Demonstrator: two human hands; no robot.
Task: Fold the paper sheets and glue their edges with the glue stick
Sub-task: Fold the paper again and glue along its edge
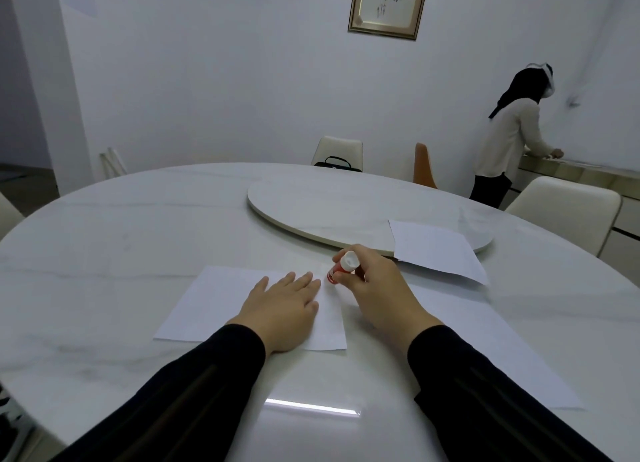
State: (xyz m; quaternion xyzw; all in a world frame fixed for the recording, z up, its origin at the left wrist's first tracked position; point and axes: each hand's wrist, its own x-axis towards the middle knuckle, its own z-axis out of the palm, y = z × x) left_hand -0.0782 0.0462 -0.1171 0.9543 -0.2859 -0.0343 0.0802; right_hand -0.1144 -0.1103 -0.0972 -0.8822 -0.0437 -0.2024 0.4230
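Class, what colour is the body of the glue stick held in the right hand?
Red, with a white end, seen in the head view: glue stick in the right hand.

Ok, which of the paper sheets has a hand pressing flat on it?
The sheet nearest the person, under the left hand. The sheet to the right and the far one leaning on the turntable are untouched.

A round white marble table (138, 226) is seen, with a raised turntable (329, 202) set at its middle. Three paper sheets are laid on it: one (214, 302) near the front edge, one (491, 351) to its right, and one (436, 250) resting partly on the turntable's rim.
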